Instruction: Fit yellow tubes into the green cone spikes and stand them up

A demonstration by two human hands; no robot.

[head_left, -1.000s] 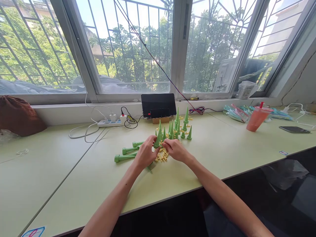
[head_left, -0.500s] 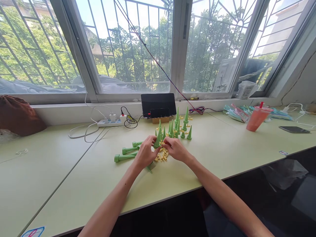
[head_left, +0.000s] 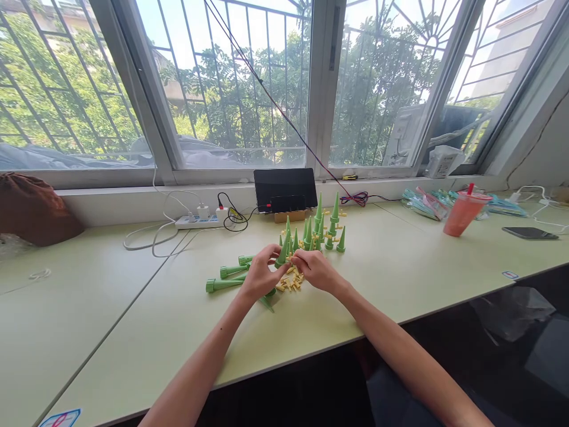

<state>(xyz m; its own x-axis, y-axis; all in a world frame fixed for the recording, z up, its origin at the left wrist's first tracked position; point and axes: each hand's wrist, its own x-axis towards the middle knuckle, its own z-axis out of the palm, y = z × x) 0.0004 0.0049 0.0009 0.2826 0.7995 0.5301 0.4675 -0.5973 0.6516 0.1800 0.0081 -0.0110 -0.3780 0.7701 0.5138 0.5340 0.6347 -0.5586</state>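
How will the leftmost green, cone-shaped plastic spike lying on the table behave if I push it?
The green plastic spike may roll in an arc, since its round cap is wider than its tapering body. It looks stiff, lying straight, and is probably light, being slim and plastic-looking.

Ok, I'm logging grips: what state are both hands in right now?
Left hand: closed, holding a green cone.
Right hand: closed, pinching a yellow piece at the cone's base.

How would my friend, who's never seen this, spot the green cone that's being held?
Find the black tablet by the window, then the green cones in front. Among them, look for the left hand. The held cone points up from its fingers, while its neighbours stand or lie unheld.
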